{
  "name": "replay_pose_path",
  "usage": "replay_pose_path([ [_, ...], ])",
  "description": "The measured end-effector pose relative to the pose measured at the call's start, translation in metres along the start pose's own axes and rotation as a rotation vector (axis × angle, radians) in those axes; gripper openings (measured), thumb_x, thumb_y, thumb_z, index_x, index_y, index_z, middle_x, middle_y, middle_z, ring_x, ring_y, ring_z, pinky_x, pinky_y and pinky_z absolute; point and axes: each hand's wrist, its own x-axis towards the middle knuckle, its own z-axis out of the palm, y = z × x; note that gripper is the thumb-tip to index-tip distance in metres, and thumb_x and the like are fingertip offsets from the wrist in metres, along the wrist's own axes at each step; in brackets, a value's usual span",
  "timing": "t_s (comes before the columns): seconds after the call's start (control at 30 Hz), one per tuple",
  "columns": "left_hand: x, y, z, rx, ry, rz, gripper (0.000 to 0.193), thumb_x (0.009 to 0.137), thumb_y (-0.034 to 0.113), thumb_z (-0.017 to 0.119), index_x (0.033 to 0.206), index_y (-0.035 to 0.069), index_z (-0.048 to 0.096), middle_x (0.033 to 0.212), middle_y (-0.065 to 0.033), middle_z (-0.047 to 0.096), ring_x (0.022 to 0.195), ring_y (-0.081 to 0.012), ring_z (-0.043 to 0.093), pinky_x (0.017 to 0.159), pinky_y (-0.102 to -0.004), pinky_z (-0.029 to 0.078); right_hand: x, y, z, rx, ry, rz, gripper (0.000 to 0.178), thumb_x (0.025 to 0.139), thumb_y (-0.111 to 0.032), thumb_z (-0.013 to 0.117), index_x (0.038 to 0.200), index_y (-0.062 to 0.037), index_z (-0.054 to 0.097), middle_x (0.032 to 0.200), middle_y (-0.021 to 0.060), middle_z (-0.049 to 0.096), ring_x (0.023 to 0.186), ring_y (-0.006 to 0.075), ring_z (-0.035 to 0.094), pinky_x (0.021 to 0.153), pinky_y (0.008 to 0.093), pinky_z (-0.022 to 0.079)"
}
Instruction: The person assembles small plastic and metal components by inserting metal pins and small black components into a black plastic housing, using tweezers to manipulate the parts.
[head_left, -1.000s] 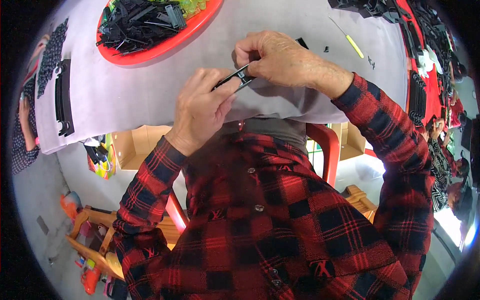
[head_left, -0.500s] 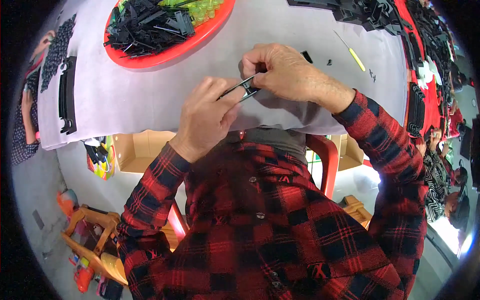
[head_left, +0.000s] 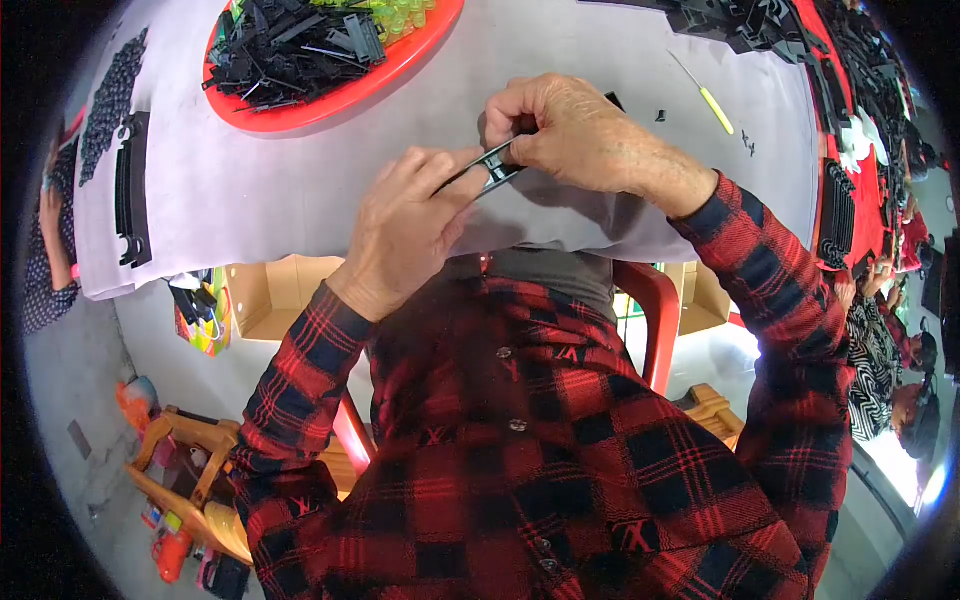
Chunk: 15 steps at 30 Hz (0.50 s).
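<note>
Between my two hands is a narrow black plastic part [head_left: 495, 167] with a hollow, frame-like middle, held tilted above the table's near edge. My left hand [head_left: 410, 215] pinches its lower left end between thumb and fingers. At the upper right end, the fingertips of my right hand [head_left: 575, 135] are closed on the same part; whether a smaller piece is between them is hidden. Just past my right hand lies a dark piece [head_left: 614, 101], partly covered. A tiny black piece [head_left: 660, 116] rests to its right, near a thin screwdriver-like tool [head_left: 716, 110] with a yellow handle.
A red tray [head_left: 290, 122] at the back left holds black plastic pieces [head_left: 300, 50] and yellow-green ones [head_left: 403, 18]. Black parts stand stacked along the left edge [head_left: 134, 190] and far right [head_left: 735, 25]. Other people sit at both sides. A red chair [head_left: 655, 330] is behind me.
My hands keep their grip on the black part, which has tilted slightly. The view has shifted a little, and the tray sits slightly further left and higher.
</note>
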Motion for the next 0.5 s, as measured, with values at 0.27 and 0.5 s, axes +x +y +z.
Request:
replay_pose_path([
  [0.27, 0.002, 0.0018, -0.0022, -0.001, -0.057, -0.009, 0.039, 0.076, 0.005, 0.071, 0.114, 0.007, 0.063, 0.116, -0.0089, 0.063, 0.1, -0.0332, 0.058, 0.083, -0.0417, 0.047, 0.0011, 0.001, 0.0019, 0.028, 0.001, 0.029, 0.006, 0.075, -0.011, 0.065, 0.078, -0.0057, 0.064, 0.071, 0.0133, 0.063, 0.071, 0.0308, 0.062, 0.067, 0.0413, 0.049],
  [0.5, 0.0012, 0.001, 0.0033, -0.053, 0.018, -0.014, 0.035, 0.071, -0.001, 0.068, 0.105, 0.005, 0.063, 0.109, -0.0071, 0.062, 0.098, -0.0303, 0.057, 0.082, -0.0404, 0.047, 0.0022, -0.0038, 0.0037, 0.002, 0.006, 0.059, 0.004, 0.075, -0.011, 0.064, 0.075, -0.0065, 0.063, 0.07, 0.0133, 0.064, 0.071, 0.0321, 0.063, 0.067, 0.0428, 0.049],
])
